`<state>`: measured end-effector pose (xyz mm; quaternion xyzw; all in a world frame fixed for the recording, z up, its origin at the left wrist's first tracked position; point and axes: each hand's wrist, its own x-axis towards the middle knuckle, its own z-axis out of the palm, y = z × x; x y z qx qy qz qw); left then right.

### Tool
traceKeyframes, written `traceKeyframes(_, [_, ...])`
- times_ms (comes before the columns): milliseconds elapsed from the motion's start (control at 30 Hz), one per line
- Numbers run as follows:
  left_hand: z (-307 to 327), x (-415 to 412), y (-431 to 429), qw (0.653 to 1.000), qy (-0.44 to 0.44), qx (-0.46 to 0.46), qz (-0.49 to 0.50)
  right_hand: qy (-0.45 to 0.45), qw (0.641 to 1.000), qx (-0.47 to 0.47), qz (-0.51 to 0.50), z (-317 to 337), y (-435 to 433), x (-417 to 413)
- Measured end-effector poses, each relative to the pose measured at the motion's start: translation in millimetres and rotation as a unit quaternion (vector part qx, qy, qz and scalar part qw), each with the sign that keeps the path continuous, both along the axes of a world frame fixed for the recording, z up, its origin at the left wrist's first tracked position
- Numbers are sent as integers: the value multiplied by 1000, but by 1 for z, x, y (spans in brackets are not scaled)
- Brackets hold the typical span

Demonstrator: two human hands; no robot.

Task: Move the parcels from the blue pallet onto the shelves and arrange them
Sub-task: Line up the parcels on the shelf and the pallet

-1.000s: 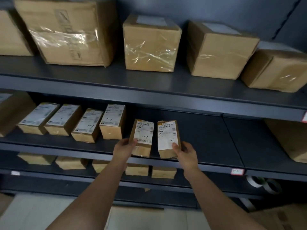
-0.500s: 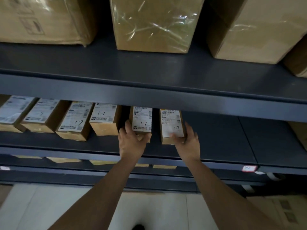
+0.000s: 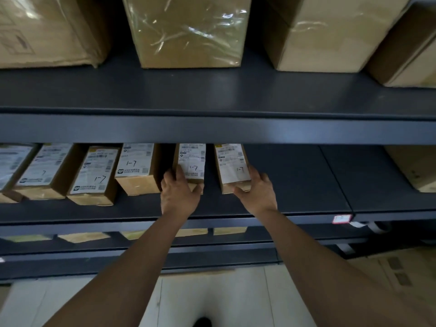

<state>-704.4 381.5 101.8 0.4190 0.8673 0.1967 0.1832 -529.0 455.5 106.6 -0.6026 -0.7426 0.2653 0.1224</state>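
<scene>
Two small brown parcels with white labels marked "1-7" lie side by side on the middle shelf (image 3: 295,185). My left hand (image 3: 179,192) grips the near end of the left parcel (image 3: 192,161), thumb on its left side. My right hand (image 3: 256,192) holds the near end of the right parcel (image 3: 232,164), fingers along its right side and thumb under the front. Both parcels rest on the shelf, a narrow gap between them. The far ends are hidden by the upper shelf's front beam (image 3: 212,128).
Several similar labelled parcels (image 3: 136,166) line the same shelf to the left. Large cardboard boxes (image 3: 188,31) stand on the upper shelf. Another brown box (image 3: 415,166) sits at the far right. More parcels (image 3: 82,237) show on the lower shelf. Pale floor lies below.
Both hands have pushed the two parcels deeper onto the middle shelf, and my head has come closer. The parcels now sit further under the upper shelf's beam.
</scene>
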Motion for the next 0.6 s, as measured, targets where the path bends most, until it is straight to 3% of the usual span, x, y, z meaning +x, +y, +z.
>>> traceKeyframes(200, [28,21,-18,987,130,-18,-87,-99,994,25,25,27,-28,41])
traceKeyframes(433, [75,100,-47,955,184,21,-233,-179,982,57,36,67,-86,133])
traceKeyframes(600, [101,183,-75,915,225,44,-333,-209,976,55,-8,97,-138,215])
